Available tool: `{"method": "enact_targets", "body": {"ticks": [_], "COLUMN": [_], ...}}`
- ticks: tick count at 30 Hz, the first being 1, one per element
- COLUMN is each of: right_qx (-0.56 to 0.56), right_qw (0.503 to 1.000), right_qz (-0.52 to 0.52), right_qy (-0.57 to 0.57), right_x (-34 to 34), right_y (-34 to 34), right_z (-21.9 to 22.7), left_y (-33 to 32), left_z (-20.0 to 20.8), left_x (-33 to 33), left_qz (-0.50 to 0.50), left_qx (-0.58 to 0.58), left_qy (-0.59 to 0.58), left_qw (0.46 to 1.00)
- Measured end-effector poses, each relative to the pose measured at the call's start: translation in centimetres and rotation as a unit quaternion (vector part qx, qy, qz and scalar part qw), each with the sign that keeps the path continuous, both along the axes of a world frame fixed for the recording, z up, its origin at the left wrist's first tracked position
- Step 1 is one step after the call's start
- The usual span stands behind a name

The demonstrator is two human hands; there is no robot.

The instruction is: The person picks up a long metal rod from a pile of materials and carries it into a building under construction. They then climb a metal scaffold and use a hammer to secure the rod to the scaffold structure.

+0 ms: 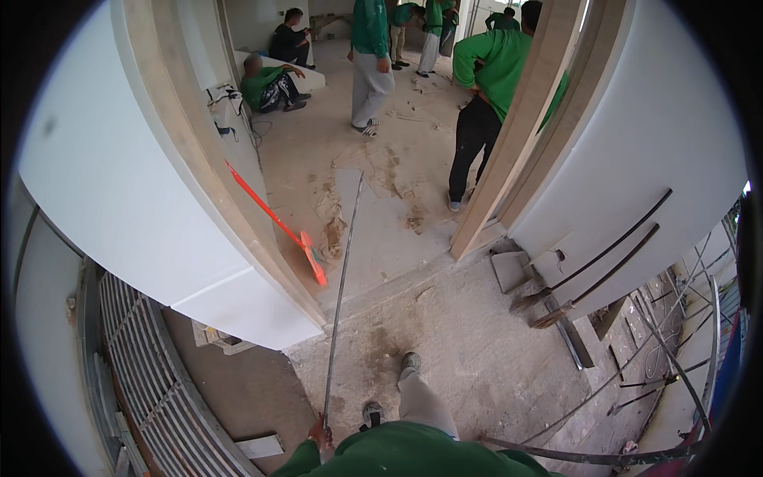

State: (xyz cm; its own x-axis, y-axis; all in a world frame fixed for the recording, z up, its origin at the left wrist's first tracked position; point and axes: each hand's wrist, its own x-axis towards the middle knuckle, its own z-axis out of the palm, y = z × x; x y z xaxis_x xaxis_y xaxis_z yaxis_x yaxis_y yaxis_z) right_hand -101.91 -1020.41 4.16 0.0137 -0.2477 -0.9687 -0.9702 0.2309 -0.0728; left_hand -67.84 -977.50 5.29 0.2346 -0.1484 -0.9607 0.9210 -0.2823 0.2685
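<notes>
My left hand (321,434) is low in the view, just left of my green top. Its fingers are wrapped round the near end of a long thin grey rod (342,270). From there the rod slants away from me through the doorway, and its far end lies over the dusty floor inside. I cannot tell whether that end touches the floor. My right hand is not in view. One of my shoes (410,362) is on the rough concrete, with the other further back beside the rod's near end.
An orange-red long-handled tool (278,222) leans inside the left door frame. Two brooms (612,254) lean on the right wall beside a dustpan (511,270). A wooden post (517,119) edges the doorway. Several people stand or sit inside. Metal slats (151,358) lie left; bars (703,358) stand right.
</notes>
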Motion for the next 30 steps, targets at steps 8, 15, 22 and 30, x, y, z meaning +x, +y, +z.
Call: {"method": "enact_targets", "body": {"ticks": [8, 15, 22, 30], "right_qx": [-0.001, -0.142, -0.172, -0.045], "right_qw": [0.991, 0.925, 0.905, 0.98], "right_qz": [0.13, 0.179, 0.19, 0.194], "right_qy": [-0.042, -0.305, -0.339, -0.025], "right_x": [25.5, 65.6, 86.6, 89.1], "right_y": [-16.0, -37.1, -47.7, -48.5], "right_z": [-4.9, 1.1, -1.6, 12.3], "left_y": [-16.1, -25.5, -31.7, -39.3], "left_z": [-1.6, -9.0, -9.4, 10.2], "left_x": [19.9, 36.8, 49.5, 67.0], "left_qz": [0.083, 0.032, 0.172, 0.138], "left_qx": [-0.005, -0.137, -0.057, -0.009], "left_qy": [0.042, -0.222, -0.115, 0.024], "left_qw": [0.996, 0.965, 0.977, 0.99]}}
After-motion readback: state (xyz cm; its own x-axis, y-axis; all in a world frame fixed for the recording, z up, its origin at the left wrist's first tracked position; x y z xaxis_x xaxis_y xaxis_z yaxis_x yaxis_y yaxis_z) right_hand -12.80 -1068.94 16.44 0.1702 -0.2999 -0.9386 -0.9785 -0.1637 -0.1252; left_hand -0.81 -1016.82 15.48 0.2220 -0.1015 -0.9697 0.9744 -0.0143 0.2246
